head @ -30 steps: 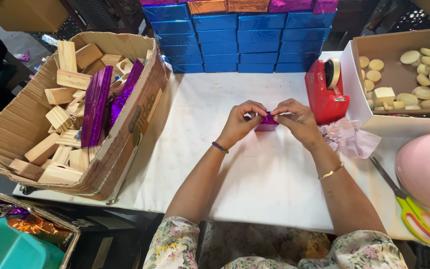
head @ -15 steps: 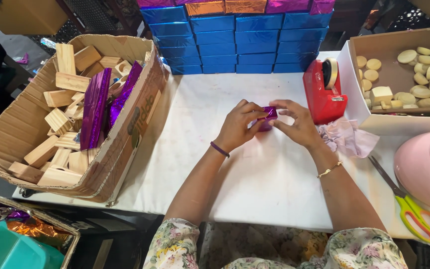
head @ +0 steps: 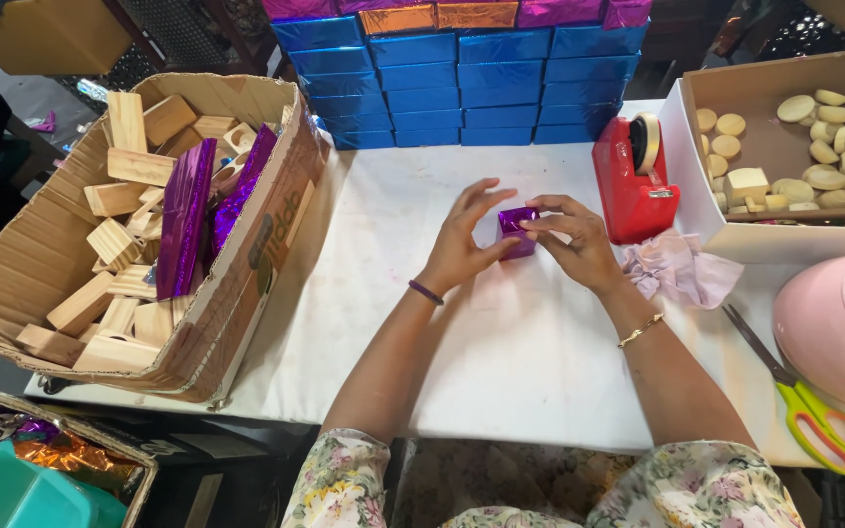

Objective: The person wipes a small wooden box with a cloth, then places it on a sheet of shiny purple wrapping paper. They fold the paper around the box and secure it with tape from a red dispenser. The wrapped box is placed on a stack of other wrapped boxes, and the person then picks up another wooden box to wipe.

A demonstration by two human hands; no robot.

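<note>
A small block wrapped in shiny purple foil (head: pixel 515 232) stands on the white table (head: pixel 501 372) between both hands. My left hand (head: pixel 464 244) presses its left side with the thumb, the other fingers spread upward. My right hand (head: pixel 571 240) pinches the block's right top edge with its fingertips. A red tape dispenser (head: pixel 631 183) stands just right of my right hand.
A big cardboard box (head: pixel 31 264) of wooden blocks and purple foil sheets (head: pixel 186 225) lies at the left. Blue wrapped boxes (head: pixel 462 83) are stacked at the back. At the right are a box of wooden discs (head: pixel 814 147), crumpled tissue (head: pixel 682 272), scissors (head: pixel 804 396) and a pink lid (head: pixel 833 323).
Both hands have turned the purple block and set it upright on the table. My left fingers have spread open along its side.
</note>
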